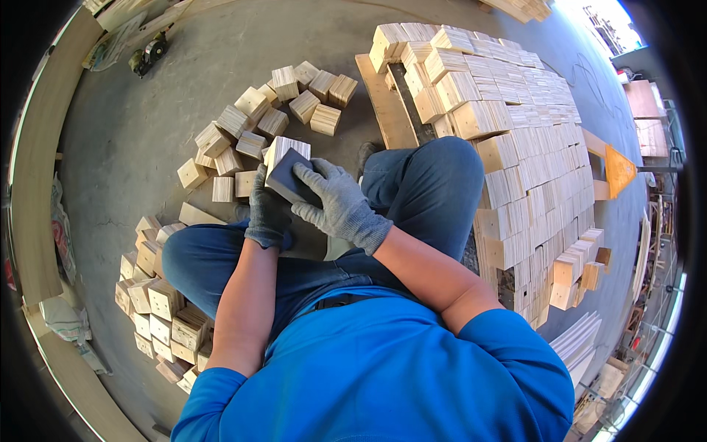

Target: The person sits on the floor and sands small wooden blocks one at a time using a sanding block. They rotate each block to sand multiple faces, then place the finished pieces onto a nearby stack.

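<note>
- Orange triangular sign [618, 171] at three o'clock, just beyond the stacked wooden blocks, point upward, standing on the concrete floor.
- Crumpled whitish bag or wrapper [110, 46] at eleven o'clock, lying beside a curved wooden board; too blurred to tell more.
- No screens or labels visible.

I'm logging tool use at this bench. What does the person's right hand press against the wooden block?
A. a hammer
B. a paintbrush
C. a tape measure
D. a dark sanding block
D: the gloved right hand presses a dark sanding block flat on the wooden block, which the left hand steadies from below.
</note>
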Tool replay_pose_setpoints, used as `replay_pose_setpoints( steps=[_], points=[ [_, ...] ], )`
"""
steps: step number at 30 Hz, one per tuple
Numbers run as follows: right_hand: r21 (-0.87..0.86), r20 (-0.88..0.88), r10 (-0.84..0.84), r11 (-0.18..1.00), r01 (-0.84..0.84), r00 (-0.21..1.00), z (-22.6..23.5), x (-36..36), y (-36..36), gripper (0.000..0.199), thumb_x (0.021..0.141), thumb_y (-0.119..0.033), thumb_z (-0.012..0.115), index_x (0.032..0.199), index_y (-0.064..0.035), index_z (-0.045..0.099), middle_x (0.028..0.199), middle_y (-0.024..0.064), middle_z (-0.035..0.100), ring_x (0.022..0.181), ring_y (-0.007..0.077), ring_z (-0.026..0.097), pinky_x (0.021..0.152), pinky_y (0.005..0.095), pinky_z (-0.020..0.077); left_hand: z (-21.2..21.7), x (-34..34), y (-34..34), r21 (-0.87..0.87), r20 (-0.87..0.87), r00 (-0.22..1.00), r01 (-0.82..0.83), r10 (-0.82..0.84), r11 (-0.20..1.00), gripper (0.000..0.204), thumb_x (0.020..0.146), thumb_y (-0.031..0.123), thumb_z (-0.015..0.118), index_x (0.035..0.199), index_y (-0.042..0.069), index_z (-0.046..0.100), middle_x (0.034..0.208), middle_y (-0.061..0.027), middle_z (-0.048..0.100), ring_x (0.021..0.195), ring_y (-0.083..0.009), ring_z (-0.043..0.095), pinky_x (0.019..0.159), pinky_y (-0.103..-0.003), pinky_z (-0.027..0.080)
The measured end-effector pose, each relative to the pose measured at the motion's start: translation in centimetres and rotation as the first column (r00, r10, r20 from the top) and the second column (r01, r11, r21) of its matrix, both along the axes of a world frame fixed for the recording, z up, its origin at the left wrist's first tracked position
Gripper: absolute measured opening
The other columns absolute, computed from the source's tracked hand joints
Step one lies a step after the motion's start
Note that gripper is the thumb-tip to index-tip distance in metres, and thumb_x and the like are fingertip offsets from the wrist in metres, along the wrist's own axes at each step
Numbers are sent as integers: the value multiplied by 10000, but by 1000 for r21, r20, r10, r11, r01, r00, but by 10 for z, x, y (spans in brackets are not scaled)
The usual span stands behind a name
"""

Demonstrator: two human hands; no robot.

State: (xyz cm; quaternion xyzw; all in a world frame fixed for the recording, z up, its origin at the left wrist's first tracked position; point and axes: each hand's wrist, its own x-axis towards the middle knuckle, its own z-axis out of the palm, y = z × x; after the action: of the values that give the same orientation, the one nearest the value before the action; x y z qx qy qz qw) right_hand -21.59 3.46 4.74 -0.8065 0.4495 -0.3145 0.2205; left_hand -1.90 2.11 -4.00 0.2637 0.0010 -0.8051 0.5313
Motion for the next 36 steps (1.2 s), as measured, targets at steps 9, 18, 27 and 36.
replay_pose_setpoints(
  steps=[9,18,27,36],
  points=[
    [211,83,-233,954,212,969,-2,-23,-102,736,884,-428,808,1452,-15,585,1315,271,667,1204,413,662,1030,440,527,10,-9,10,32,-68,995,75,-73,997,685,983,573,625,1496,127,542,1449,-132,618,1302,-346,615,1054,-571,532],
    [548,301,-229,836,28,926,22,-54,-97,684,904,-388,804,1446,-23,601,1279,165,727,1125,223,704,993,345,541,24,-3,4,-63,75,996,55,-51,996,681,996,528,626,1529,122,501,1457,-133,609,1307,-356,609,1045,-577,534],
    [596,266,73,771,-223,961,38,-55,-105,629,905,-406,799,1421,-78,653,1249,170,743,1128,229,708,998,344,538,20,-1,4,-23,145,989,33,-30,999,664,1000,471,633,1528,92,493,1443,-146,611,1295,-352,616,1036,-570,535],
    [755,22,-29,656,2,999,-31,-83,-99,595,901,-400,800,1371,-54,686,1180,189,753,1049,263,718,957,348,534,42,11,1,-148,-52,998,-49,41,988,696,972,464,656,1521,64,503,1453,-144,610,1289,-360,628,992,-540,576]
  ],
)
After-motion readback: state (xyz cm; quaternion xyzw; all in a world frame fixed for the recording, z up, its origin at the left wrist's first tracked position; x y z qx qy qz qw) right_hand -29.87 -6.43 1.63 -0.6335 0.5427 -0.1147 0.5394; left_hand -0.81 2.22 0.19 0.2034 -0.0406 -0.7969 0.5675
